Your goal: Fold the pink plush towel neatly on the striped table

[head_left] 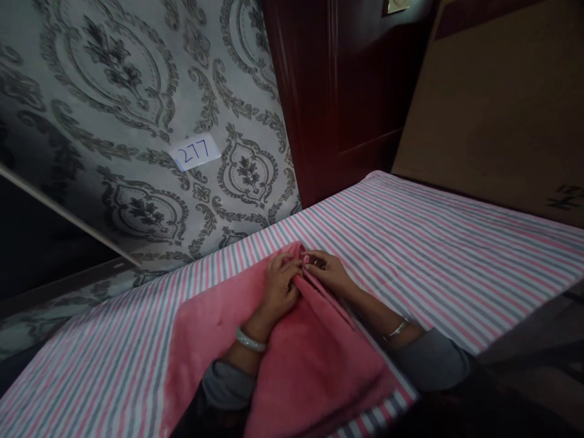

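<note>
A pink plush cloth (219, 331) lies partly folded on a striped sheet (438, 243). My left hand (280, 283) rests on the cloth near its far corner, fingers curled and gripping the fabric. Just right of it, my right hand (329, 271) pinches the cloth's edge at the same corner, thumb and fingertips together. From that corner a raised fold runs toward me. Part of the cloth is hidden under my left forearm.
Behind the striped surface stands a patterned wall with a paper label (195, 152) reading 277. A dark red door (347, 91) is beside it. A large cardboard box (497, 109) leans at the right back. At left is a dark panel with a pale edge (68, 213).
</note>
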Available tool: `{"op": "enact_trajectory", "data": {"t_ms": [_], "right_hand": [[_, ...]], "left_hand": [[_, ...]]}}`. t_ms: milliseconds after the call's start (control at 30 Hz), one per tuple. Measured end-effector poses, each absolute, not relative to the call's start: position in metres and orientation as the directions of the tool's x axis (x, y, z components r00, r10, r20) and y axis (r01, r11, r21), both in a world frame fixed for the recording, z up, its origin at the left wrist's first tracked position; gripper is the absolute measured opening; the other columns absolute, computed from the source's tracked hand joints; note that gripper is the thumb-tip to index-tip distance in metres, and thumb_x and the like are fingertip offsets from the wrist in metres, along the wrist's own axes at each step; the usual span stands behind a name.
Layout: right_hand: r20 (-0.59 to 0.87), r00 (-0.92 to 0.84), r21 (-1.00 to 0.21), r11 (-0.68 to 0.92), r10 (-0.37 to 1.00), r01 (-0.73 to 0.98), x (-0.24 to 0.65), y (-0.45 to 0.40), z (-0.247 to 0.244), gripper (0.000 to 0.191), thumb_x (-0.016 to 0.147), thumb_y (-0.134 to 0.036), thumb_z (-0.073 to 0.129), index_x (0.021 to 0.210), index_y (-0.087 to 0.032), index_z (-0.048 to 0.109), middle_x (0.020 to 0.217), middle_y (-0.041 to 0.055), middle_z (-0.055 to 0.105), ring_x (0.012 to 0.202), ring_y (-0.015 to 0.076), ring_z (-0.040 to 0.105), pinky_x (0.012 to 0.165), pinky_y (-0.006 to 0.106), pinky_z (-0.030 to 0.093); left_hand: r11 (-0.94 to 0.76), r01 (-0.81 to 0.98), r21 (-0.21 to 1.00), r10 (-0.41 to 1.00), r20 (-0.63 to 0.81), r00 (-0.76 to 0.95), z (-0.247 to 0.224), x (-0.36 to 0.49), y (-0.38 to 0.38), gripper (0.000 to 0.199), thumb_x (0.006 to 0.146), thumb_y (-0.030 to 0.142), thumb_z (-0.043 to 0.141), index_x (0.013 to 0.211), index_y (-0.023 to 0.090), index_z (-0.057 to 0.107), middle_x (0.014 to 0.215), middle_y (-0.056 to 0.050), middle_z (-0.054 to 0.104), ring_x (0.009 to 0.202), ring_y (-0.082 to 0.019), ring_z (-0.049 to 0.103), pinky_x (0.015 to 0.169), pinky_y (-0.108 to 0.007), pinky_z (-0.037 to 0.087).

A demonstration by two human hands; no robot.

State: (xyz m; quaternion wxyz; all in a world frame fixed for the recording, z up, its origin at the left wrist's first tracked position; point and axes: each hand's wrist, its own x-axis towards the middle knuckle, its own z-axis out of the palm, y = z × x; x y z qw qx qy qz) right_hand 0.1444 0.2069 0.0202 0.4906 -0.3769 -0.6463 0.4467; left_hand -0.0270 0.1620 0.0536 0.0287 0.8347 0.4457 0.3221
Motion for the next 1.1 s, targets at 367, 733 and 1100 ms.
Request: {"op": "enact_trajectory", "data": {"t_ms": [367,733,1100], "right_hand": [[0.407,-0.207,-0.863,0.449,0.890,0.232,0.1391,0.2010,0.0216,0.009,0.077,-0.024,0.060,0.084,-0.021,0.054,0.082,-0.0018,0.058,0.064,0.0119,0.052,0.062,0.025,0.042],[0.434,-0.350,-0.698,0.555,0.830,0.452,0.1404,0.2030,0.0206,0.015,0.086,-0.017,0.056,0.097,-0.020,0.066,0.094,0.0030,0.058,0.088,0.0163,0.058,0.079,0.027,0.045],[0.419,-0.427,-0.668,0.591,0.801,0.453,0.1480,0.2097,0.0182,0.016,0.085,-0.018,0.061,0.098,-0.017,0.070,0.091,0.0035,0.058,0.089,0.0171,0.056,0.080,0.028,0.046]], "left_hand": [[-0.613,0.741,0.275,0.726,0.565,0.391,0.0552,-0.0252,0.1586,0.023,0.071,0.012,0.050,0.086,0.024,0.062,0.103,-0.004,0.071,0.115,-0.027,0.051,0.102,-0.049,0.036],[-0.613,0.746,0.260,0.691,0.633,0.348,0.0555,-0.0287,0.1559,0.018,0.075,0.014,0.049,0.087,0.023,0.060,0.110,-0.006,0.070,0.117,-0.027,0.050,0.102,-0.050,0.040],[-0.687,0.662,0.298,0.714,0.445,0.541,0.0569,-0.0237,0.1625,0.036,0.070,0.007,0.047,0.101,0.021,0.061,0.131,-0.008,0.059,0.126,-0.027,0.045,0.108,-0.051,0.037]]}}
